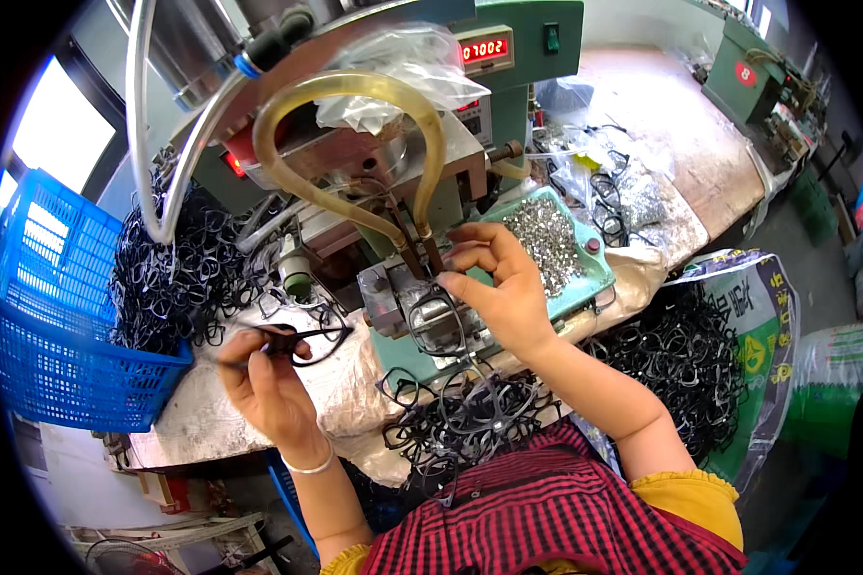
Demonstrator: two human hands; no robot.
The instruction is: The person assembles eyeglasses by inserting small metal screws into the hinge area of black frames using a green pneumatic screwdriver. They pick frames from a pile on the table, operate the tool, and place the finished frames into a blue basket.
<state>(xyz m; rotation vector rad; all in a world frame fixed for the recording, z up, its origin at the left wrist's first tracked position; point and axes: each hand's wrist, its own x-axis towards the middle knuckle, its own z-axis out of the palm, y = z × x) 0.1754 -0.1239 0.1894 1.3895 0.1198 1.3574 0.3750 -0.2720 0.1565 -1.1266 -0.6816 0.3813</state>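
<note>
My left hand [270,388] is closed around a black eyeglass frame [328,347], held over the table left of the machine. My right hand [503,287] is at the machine's metal fixture [385,305], its thumb and forefinger pinched beside two dark upright prongs [422,254]. What these fingertips hold is too small to make out. Just below them, another dark eyeglass frame [463,337] stands against the fixture. A heap of black eyeglass frames [460,422] lies at the table's near edge, between my forearms.
A teal tray [599,278] of small metal parts stands right of the fixture. A yellowish hose [268,120] loops above. More frames pile up left [177,259], by a blue basket [86,369], and in a sack [772,383] at right. Clear plastic bags [408,67] drape the machine.
</note>
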